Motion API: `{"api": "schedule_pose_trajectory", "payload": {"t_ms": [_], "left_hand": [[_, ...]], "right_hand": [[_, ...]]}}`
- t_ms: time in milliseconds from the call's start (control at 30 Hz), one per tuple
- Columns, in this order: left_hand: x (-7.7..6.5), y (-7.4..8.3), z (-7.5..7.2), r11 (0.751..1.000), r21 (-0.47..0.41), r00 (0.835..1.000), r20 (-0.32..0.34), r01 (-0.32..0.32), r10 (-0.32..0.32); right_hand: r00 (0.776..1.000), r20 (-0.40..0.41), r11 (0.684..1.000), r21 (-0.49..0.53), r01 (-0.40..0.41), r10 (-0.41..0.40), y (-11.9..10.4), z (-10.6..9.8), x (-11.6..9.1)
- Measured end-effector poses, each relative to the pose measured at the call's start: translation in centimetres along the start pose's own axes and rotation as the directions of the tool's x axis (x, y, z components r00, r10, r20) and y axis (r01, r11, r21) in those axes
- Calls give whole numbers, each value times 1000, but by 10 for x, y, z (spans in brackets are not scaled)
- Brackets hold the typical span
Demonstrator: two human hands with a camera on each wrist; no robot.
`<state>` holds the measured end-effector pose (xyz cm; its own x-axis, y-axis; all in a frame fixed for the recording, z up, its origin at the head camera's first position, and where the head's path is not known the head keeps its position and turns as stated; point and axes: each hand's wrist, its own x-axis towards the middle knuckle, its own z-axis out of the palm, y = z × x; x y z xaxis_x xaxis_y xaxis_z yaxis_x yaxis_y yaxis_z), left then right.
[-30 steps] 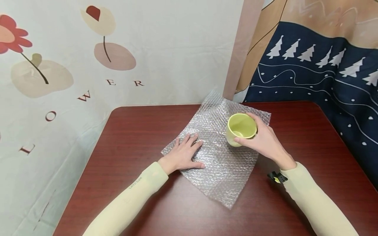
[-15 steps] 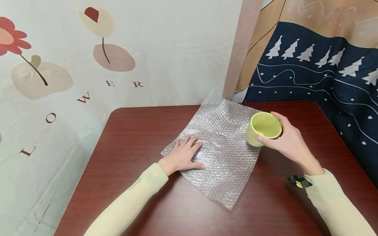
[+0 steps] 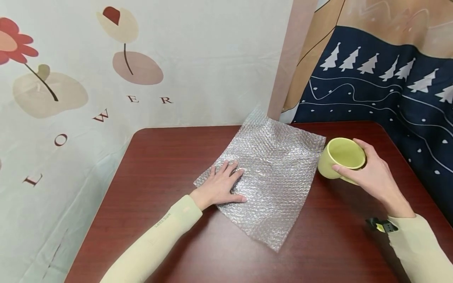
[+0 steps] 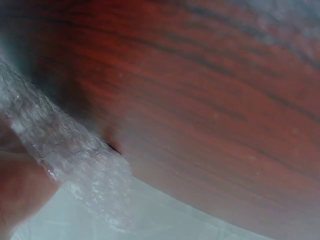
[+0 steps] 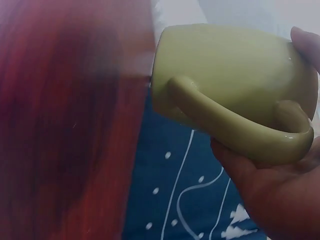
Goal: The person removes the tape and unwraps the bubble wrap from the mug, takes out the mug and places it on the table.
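Note:
A yellow-green mug (image 3: pixel 340 161) is just off the right corner of the bubble wrap. My right hand (image 3: pixel 380 181) grips it from the right, thumb on the near side and fingers round the far side. In the right wrist view the mug's handle (image 5: pixel 240 127) points toward the palm. I cannot tell whether its base touches the table. The clear sheet of bubble wrap (image 3: pixel 272 184) lies spread out, slightly wrinkled. My left hand (image 3: pixel 221 184) rests on its left corner with fingers straight and spread. A strip of bubble wrap (image 4: pixel 75 150) shows in the left wrist view.
The dark red-brown wooden table (image 3: pixel 170 157) has rounded back corners. Behind it hangs a pale cloth (image 3: pixel 212 59) with flower prints. A navy cloth (image 3: pixel 364 90) with white trees hangs at the right edge. A black wrist strap (image 3: pixel 382 225) is on the right forearm.
My right hand has carried the mug to the right, from over the bubble wrap to beyond its right corner. The left hand and the bubble wrap have stayed in place.

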<state>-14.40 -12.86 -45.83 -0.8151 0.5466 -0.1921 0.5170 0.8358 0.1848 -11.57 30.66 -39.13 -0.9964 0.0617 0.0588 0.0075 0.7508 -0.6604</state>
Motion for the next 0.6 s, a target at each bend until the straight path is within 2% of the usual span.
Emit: {"api": "schedule_pose_trajectory", "payload": {"t_ms": [300,600], "left_hand": [[0,0,-1,1000,1,1000,12,-1,1],[1,1,-1,1000,-2,1000,25,5,-5]], "right_hand": [[999,-11,999,-36,-35,35,30,-6,3],[999,16,998,-40,-41,41,46,-7,4]]}}
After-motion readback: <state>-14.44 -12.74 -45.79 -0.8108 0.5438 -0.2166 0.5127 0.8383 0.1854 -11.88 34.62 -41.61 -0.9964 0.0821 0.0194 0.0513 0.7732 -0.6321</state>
